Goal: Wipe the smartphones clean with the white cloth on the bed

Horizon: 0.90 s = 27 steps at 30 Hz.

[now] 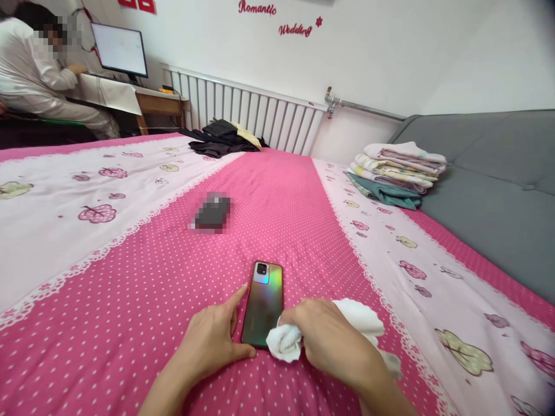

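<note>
A smartphone [262, 303] lies back side up on the pink polka-dot bedspread, its shiny back reflecting green and rainbow light. My left hand [212, 332] rests along its left side, index finger and thumb spread apart; the thumb reaches the lower left corner and the other fingers are partly hidden. My right hand [327, 335] is closed around a crumpled white cloth [284, 343] at the phone's lower right edge. More of the cloth trails out behind the hand to the right.
A blurred dark object [212, 212] lies beyond the phone. Dark clothes [221, 138] sit near the radiator [243, 104]. Folded fabrics [396, 173] are stacked by the grey headboard [489, 173]. At the far left, a person [39, 81] sits at a desk with a monitor [119, 49].
</note>
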Each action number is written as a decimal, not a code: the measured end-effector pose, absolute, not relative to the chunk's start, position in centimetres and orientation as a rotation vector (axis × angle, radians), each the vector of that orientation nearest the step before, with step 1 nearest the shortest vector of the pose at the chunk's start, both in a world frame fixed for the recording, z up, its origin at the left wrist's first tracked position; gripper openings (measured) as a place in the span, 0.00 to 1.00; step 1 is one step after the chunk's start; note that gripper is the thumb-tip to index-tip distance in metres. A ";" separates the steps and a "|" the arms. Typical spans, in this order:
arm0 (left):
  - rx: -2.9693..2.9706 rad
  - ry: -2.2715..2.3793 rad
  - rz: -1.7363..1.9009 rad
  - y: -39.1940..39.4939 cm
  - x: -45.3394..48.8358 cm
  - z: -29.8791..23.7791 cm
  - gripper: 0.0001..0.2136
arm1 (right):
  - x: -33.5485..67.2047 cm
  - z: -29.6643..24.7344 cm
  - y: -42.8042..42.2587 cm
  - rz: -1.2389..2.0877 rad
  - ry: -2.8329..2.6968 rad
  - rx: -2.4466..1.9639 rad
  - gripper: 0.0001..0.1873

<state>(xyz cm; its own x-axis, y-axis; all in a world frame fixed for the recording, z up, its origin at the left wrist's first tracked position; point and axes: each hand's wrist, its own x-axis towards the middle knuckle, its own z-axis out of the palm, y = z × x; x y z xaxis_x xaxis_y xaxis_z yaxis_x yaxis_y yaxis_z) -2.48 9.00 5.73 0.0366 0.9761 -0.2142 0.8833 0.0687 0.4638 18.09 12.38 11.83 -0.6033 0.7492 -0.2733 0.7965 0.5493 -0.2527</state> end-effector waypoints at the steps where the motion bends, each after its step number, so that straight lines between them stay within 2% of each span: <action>1: 1.840 1.880 0.250 9.0 -2.5 5.8 0.44 | 18.0 11.8 12.6 -0.537 2.626 1.343 0.17; 9: 1.816 1.876 0.279 9.0 -2.5 5.6 0.43 | 17.2 11.2 14.4 -0.380 2.610 1.456 0.08; 16: 1.807 1.868 0.289 9.0 -2.4 5.6 0.43 | 17.2 9.6 15.8 -0.331 2.721 1.668 0.08; 20: 1.804 1.866 0.284 9.0 -2.5 5.7 0.42 | 17.1 8.6 16.6 -0.279 2.844 1.779 0.13; 27: 1.821 1.860 0.274 9.1 -2.6 5.4 0.42 | 16.5 7.7 17.0 -0.026 2.761 1.929 0.08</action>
